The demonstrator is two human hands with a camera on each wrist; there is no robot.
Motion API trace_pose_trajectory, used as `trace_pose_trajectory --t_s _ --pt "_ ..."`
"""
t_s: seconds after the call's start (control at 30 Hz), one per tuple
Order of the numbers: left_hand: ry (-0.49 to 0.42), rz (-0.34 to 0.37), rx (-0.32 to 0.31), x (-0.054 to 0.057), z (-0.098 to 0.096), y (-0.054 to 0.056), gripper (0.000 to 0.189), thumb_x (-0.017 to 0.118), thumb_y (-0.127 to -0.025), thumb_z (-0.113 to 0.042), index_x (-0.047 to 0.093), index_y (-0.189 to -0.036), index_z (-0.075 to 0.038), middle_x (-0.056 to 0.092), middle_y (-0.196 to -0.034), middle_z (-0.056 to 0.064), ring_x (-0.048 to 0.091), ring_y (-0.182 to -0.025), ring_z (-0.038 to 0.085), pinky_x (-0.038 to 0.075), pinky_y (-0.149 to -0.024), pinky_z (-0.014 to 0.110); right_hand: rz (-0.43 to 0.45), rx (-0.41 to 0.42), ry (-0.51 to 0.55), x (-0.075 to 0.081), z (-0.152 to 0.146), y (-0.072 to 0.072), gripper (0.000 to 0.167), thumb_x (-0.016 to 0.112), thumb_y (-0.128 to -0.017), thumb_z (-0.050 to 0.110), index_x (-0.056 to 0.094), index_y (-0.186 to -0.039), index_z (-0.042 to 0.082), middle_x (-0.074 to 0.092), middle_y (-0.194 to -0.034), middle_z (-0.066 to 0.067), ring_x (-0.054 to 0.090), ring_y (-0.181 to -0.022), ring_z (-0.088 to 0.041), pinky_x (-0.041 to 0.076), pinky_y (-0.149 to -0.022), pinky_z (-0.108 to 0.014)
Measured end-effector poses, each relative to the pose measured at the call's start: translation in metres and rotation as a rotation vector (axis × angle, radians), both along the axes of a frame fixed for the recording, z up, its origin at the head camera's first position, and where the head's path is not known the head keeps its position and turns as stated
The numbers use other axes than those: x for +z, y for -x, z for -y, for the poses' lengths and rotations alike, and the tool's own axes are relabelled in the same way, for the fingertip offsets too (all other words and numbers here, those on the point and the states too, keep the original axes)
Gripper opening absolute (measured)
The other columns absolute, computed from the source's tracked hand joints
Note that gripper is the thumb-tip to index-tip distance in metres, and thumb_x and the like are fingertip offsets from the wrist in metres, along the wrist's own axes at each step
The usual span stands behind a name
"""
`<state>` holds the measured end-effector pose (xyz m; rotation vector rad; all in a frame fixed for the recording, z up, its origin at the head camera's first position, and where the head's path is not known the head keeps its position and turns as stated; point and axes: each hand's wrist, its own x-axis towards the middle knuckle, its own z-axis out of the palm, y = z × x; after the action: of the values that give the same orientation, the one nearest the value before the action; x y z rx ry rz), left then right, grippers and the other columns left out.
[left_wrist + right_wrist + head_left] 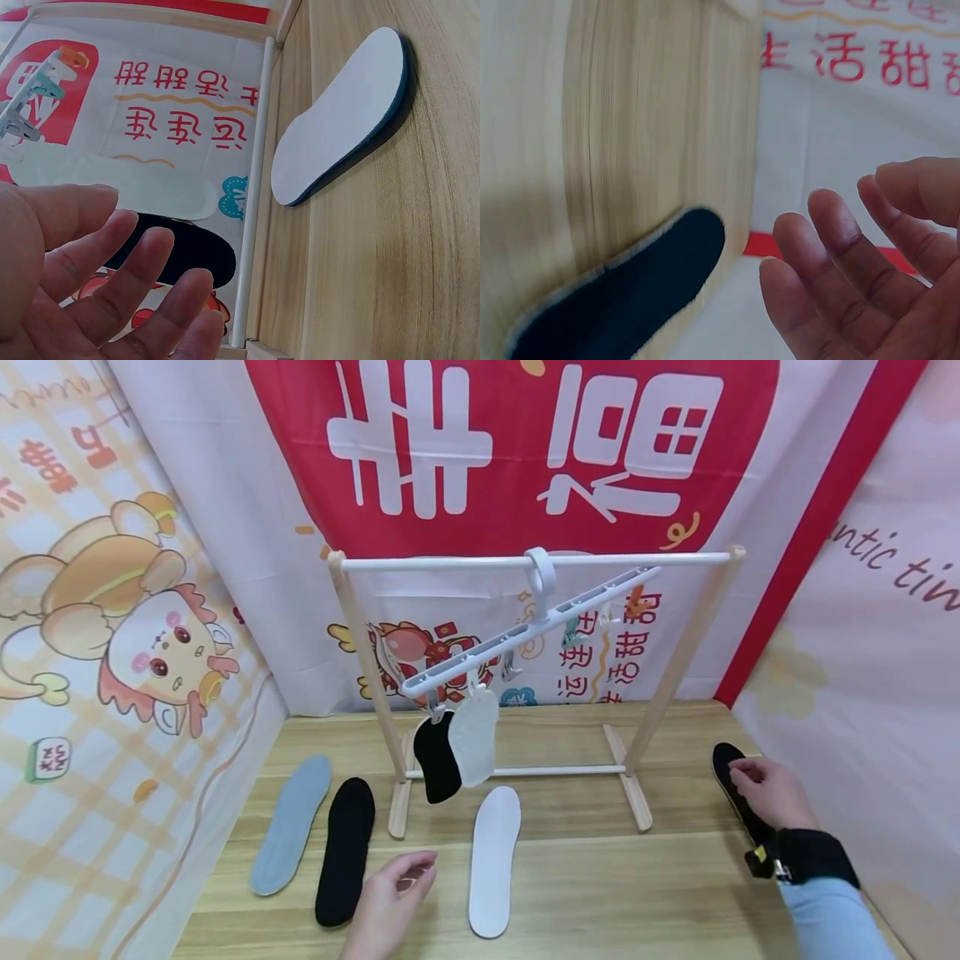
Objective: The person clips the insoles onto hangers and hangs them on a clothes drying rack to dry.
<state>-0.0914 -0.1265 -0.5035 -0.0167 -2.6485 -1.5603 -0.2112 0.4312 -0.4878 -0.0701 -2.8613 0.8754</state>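
Note:
My left hand (392, 897) is held over the table with loosely bent fingers and nothing in them. It is between a black insole (345, 852) and a white insole (495, 862). Over at the right edge, my right hand (772, 793) hovers above another black insole (726, 760), overlapping it in the head view; the right wrist view shows relaxed fingers (840, 225) apart from it. A black insole (437, 757) and a pale insole (476, 737) hang from clips at the near end of a white clip hanger (480, 652).
A wooden rack (677, 668) with a white top bar (637, 560) carries the hanger. At far left on the wooden table (570, 893) lies a grey insole (292, 827). Several free clips (45, 86) dangle along the hanger. Printed cloth (255, 568) surrounds the table.

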Motion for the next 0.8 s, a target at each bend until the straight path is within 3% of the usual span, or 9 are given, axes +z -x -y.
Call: trace_pose_trajectory --t_s 0.27,0.47,0.7,0.8 --pt "0.009 -0.018 0.022 -0.003 0.005 -0.001 0.018 0.071 -0.093 -0.014 0.073 -0.111 -0.011 0.071 -0.107 -0.001 0.064 -0.091 0.009 0.055 -0.083 0.035 0.125 0.012 -0.067 0.003 -0.029 0.038 0.034 0.054 -0.101 0.02 0.062 -0.115 -0.01 0.065 -0.099 -0.029 0.061 -0.083 -0.038 0.05 -0.068 -0.044" --pt "0.021 -0.002 0.024 -0.001 0.005 -0.002 0.02 0.071 -0.093 -0.016 0.073 -0.112 -0.01 0.071 -0.107 -0.004 0.064 -0.091 0.01 0.055 -0.084 0.04 0.161 0.024 -0.129 -0.008 -0.048 0.056 0.034 0.058 -0.097 0.02 0.064 -0.109 -0.012 0.066 -0.097 -0.029 0.062 -0.083 -0.041 0.05 -0.072 -0.051" --pt "0.047 0.04 0.021 0.0 0.003 -0.001 0.019 0.07 -0.093 -0.016 0.073 -0.112 -0.011 0.071 -0.108 -0.003 0.064 -0.093 0.012 0.055 -0.085 0.04 0.318 -0.031 -0.175 -0.023 -0.061 0.061 0.048 0.064 -0.094 0.029 0.062 -0.108 -0.017 0.063 -0.1 -0.035 0.057 -0.09 -0.048 0.048 -0.081 -0.058" --pt "0.046 0.047 0.021 0.001 0.003 -0.001 0.019 0.071 -0.093 -0.017 0.073 -0.111 -0.012 0.071 -0.108 -0.003 0.064 -0.093 0.012 0.055 -0.085 0.042 0.358 -0.045 -0.21 -0.027 -0.063 0.057 0.049 0.065 -0.093 0.03 0.063 -0.1 -0.019 0.064 -0.091 -0.033 0.06 -0.083 -0.045 0.05 -0.077 -0.056"
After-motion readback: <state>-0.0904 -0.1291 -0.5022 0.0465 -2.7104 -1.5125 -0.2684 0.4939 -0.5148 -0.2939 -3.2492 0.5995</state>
